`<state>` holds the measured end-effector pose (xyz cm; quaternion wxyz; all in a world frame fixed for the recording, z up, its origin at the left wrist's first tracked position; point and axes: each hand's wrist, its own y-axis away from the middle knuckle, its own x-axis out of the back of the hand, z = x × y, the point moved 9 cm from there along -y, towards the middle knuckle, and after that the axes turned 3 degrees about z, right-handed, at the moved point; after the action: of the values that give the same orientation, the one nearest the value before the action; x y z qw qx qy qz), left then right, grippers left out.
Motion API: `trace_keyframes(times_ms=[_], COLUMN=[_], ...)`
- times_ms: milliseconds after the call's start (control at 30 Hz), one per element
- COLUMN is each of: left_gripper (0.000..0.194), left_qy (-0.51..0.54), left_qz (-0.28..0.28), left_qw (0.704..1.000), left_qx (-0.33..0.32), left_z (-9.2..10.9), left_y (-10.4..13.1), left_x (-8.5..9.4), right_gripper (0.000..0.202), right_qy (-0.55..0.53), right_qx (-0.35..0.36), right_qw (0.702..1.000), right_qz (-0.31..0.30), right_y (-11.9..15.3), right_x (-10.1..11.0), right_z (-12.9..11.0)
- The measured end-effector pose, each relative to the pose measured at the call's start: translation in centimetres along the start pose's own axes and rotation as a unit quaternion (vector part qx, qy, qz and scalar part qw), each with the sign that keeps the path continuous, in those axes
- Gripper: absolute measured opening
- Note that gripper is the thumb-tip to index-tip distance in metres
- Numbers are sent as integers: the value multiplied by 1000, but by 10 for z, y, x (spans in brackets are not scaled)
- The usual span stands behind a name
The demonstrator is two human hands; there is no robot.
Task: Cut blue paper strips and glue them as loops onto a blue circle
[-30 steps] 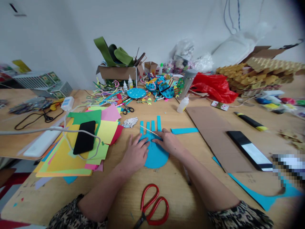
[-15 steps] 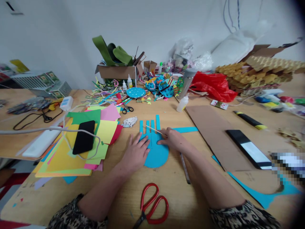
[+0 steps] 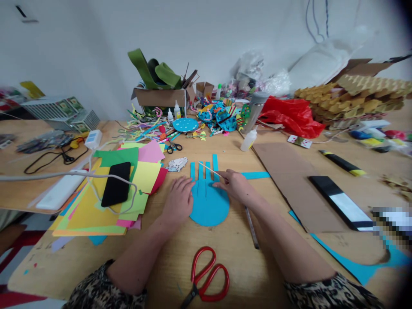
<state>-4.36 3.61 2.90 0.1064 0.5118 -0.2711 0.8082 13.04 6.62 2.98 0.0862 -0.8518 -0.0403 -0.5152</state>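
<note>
Here, toward the near edge of the surface (image 3: 77,266), lie red-handled scissors (image 3: 195,288), blades pointing to that edge. A slim dark rod (image 3: 251,229) lies a little farther in, beside the right forearm. Mid-surface sits the round blue paper (image 3: 210,210), four blue strips reaching from its side toward the far edge. The left hand (image 3: 178,199) rests at the paper's left rim – its grip is loose, fingers bent and holding nothing. The right hand (image 3: 236,185) has its grip pinched on a thin pale stick (image 3: 210,170), whose free end lies across the strips. Toward the left edge, a black phone (image 3: 116,184) lies on coloured sheets (image 3: 90,214); toward the right, brown cardboard (image 3: 286,184) lies flat. Farther off stands a glue bottle (image 3: 249,140) – and along the far edge, a packed cardboard box (image 3: 161,95).
</note>
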Motion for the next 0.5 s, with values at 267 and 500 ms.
trace_keyframes(times_ms=[267,500], left_gripper=[31,31], left_qy=[-4,-6], left_qz=[-25,-39], left_qw=[1000,999], left_qx=[3,1], left_z=[-3,-4], left_y=[2,1], left_x=[-7,-9], right_gripper=[28,28], right_qy=[-29,-49], right_qx=[95,103], right_qw=[995,993], right_qz=[-23,-43], right_y=[7,8], right_x=[-10,-18], right_z=[-38,-42])
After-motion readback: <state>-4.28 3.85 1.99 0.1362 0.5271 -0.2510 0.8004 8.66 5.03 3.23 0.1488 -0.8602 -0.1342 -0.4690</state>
